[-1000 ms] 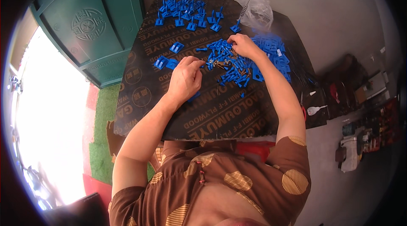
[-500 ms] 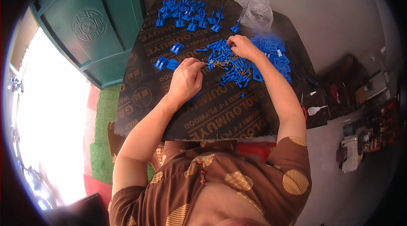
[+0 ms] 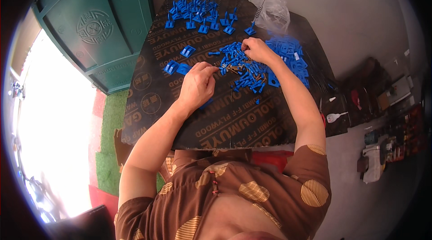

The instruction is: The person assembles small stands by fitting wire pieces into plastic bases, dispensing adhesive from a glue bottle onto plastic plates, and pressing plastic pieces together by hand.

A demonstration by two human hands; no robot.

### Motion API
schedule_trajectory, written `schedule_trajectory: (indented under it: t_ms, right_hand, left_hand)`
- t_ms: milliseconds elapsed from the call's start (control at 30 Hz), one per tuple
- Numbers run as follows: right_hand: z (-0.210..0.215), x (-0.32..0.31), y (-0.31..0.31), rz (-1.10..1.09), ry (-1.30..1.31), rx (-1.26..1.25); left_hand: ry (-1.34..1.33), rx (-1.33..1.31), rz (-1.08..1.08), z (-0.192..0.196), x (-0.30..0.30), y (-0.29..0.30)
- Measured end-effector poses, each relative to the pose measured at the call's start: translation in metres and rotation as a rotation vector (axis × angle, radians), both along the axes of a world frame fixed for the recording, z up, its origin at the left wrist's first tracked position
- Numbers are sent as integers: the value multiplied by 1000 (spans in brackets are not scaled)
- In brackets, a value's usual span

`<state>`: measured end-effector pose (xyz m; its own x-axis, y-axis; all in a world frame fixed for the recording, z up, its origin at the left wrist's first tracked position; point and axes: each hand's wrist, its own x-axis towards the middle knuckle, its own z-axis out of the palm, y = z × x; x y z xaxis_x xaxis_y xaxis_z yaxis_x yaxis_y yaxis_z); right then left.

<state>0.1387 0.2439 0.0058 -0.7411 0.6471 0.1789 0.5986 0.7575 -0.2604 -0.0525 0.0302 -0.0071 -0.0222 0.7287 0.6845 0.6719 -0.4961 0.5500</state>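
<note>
My left hand [image 3: 197, 84] is closed in a pinch at the left edge of a pile of small blue plastic pegs [image 3: 234, 53]. What its fingertips hold, if anything, is too small to make out. On the far side of that pile rests my right hand [image 3: 258, 51], fingers curled down among the pegs; their tips are partly hidden. Brass-coloured screws [image 3: 235, 67] lie mixed in between the two hands. Flat blue square plates [image 3: 288, 53] are heaped to the right, beside my right forearm. Loose blue clip-like bases [image 3: 171, 66] lie just left of my left hand.
Assembled blue stands with springs and thin rods [image 3: 198, 12] crowd the far end of the dark plywood table [image 3: 225, 123]. A clear plastic bag [image 3: 272, 15] sits behind them at the right. A small white bottle [image 3: 335, 117] lies at the right edge. A green door [image 3: 94, 24] stands left.
My right hand has shifted very slightly to the right over the pile. The left hand stays in the same place.
</note>
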Motion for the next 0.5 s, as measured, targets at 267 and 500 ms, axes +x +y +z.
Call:
schedule_trajectory:
  t_ms: [267, 500]
  right_hand:
    - [8, -6, -6, -12, 152, -77]
    - [2, -21, -8, 36, 135, -23]
  left_hand:
    - [1, 21, 9, 1, -1, 0]
    - [-17, 25, 57, 5, -1, 1]
